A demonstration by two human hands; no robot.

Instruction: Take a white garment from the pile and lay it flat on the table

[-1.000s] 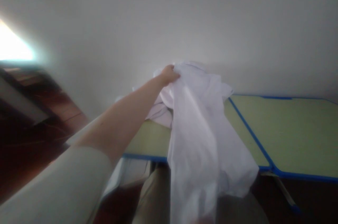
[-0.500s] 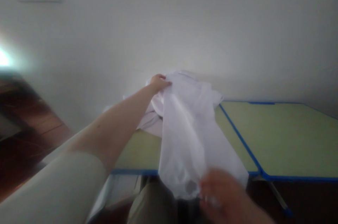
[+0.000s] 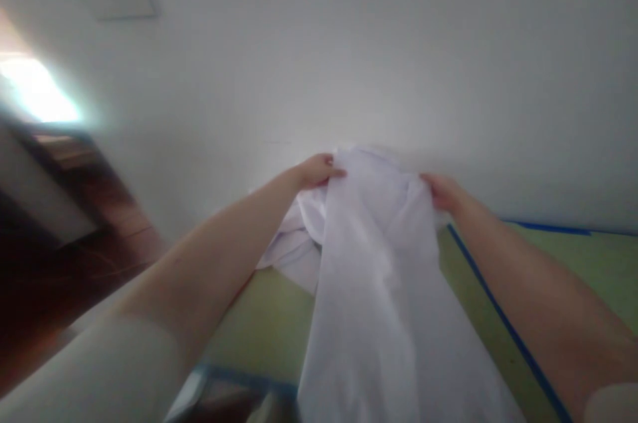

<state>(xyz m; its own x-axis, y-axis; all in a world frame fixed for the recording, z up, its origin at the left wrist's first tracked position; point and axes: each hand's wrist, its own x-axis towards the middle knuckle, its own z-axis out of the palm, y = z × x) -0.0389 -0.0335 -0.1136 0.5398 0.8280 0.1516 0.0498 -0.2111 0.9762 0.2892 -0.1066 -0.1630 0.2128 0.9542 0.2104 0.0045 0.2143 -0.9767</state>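
Observation:
A white shirt (image 3: 379,277), thin and softly creased, is stretched lengthwise toward me over the table, its near end hanging past the front edge. At its far left side my left hand (image 3: 319,170) is closed, pinching the cloth between thumb and fingers. Across from it, my right hand (image 3: 441,191) grips the far right side of the same shirt. Between the two hands the cloth is held fairly wide, with a fold at its far end. More bunched white cloth (image 3: 294,243) lies behind and below my left forearm; I cannot tell whether it belongs to the same piece.
The yellow-green tabletop (image 3: 269,323) has blue edging, and another such table (image 3: 563,250) adjoins on the right. A pale wall (image 3: 349,44) rises right behind the tables. To the left are a dark reddish floor (image 3: 124,223) and a bright opening (image 3: 40,87).
My right hand has moved from the shirt's near end to its far right side and closed there. My left hand keeps its hold. The view has shifted and tilted.

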